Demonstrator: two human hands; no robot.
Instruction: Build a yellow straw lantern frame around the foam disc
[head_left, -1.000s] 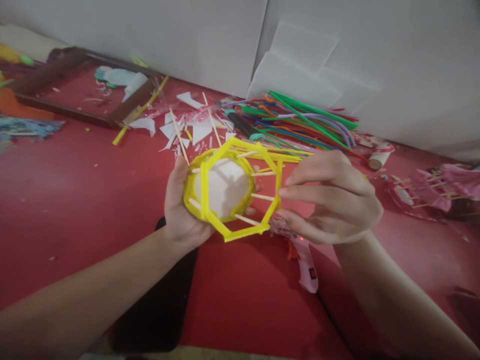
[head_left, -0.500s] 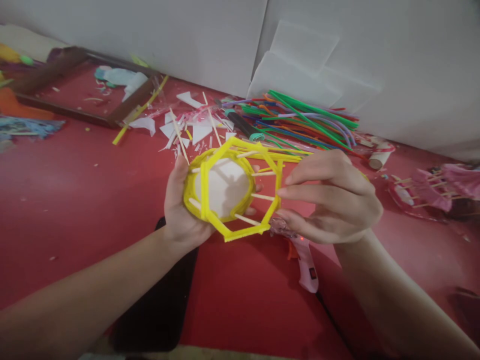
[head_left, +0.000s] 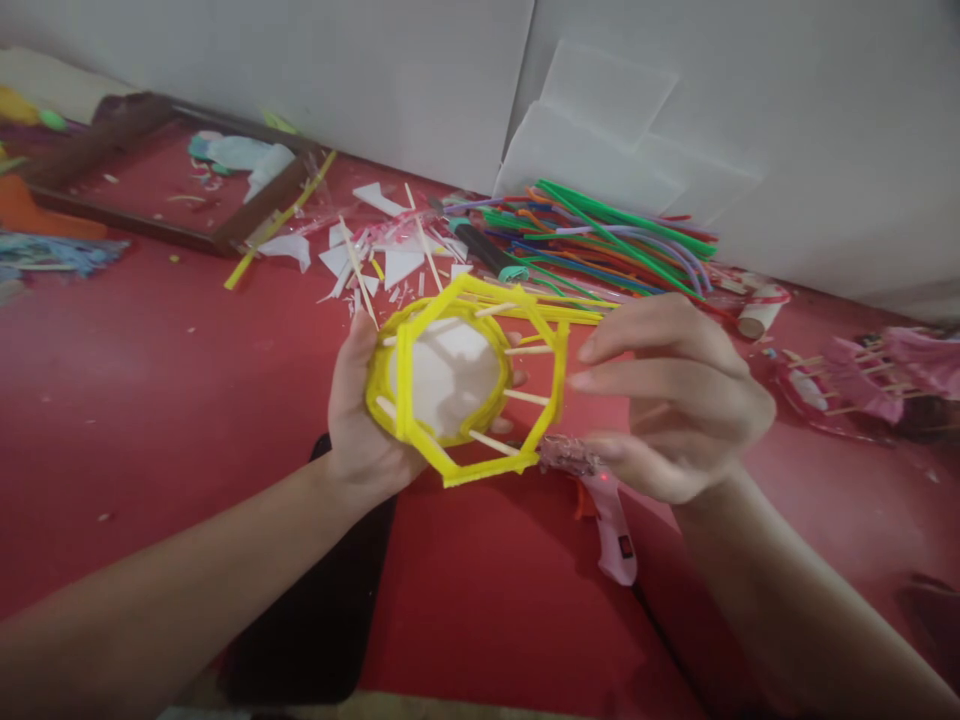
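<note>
A small handmade basket frame (head_left: 406,385) has a round white base, a yellow pipe-cleaner wall around it, wooden sticks standing out of it and an angular yellow rim. My left hand (head_left: 360,410) is wrapped round its base from the left, the fingertips showing behind it. Just right of the rim, my right hand (head_left: 675,400) hovers with fingers apart and nothing visible between them. Below that hand lies a pink glue gun (head_left: 615,540) with a small red light and an orange trigger.
Colourful pipe cleaners (head_left: 600,240) lie in a heap at the back, beside white scraps (head_left: 401,265). A dark wooden frame (head_left: 217,240) is at the back left. A black phone-like slab (head_left: 307,620) lies in front. A pink stick-built model (head_left: 877,375) stands at right.
My right hand has come away from the yellow rim, moving slightly right, and its fingers have spread. The basket frame has tilted a little in my left hand.
</note>
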